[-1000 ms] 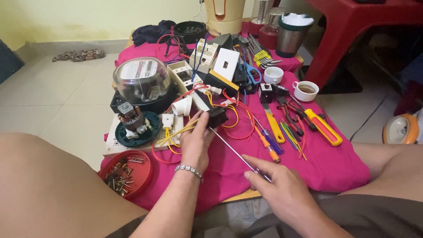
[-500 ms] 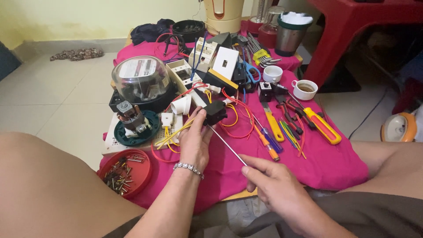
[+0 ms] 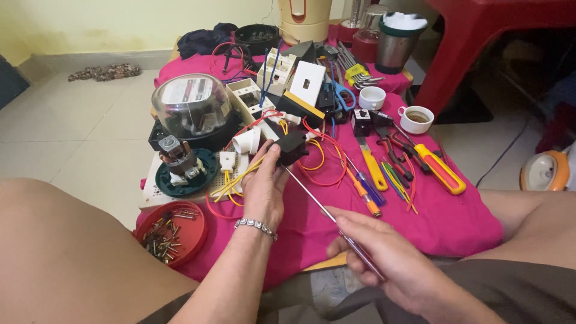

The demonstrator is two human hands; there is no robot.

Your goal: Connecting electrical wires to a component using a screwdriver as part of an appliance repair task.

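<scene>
My left hand (image 3: 265, 186), with a silver bracelet at the wrist, grips a small black electrical part (image 3: 291, 146) with red and yellow wires (image 3: 317, 157) trailing from it, above the pink cloth (image 3: 444, 222). My right hand (image 3: 384, 258) holds a long thin screwdriver (image 3: 312, 198); its metal shaft runs up to the left and its tip touches the black part. Both hands sit near the front edge of the low table.
A glass-domed meter (image 3: 192, 108), a small motor on a green disc (image 3: 180, 165), white switch plates (image 3: 306, 81), pliers and yellow-handled tools (image 3: 438, 168), two cups (image 3: 416, 119) and a red lid of screws (image 3: 171, 231) lie around. My bare knees flank the table; a red stool (image 3: 480, 36) stands behind.
The view has shifted slightly. My right hand has drawn a little lower and nearer to me along the screwdriver; the left hand keeps its hold on the black part.
</scene>
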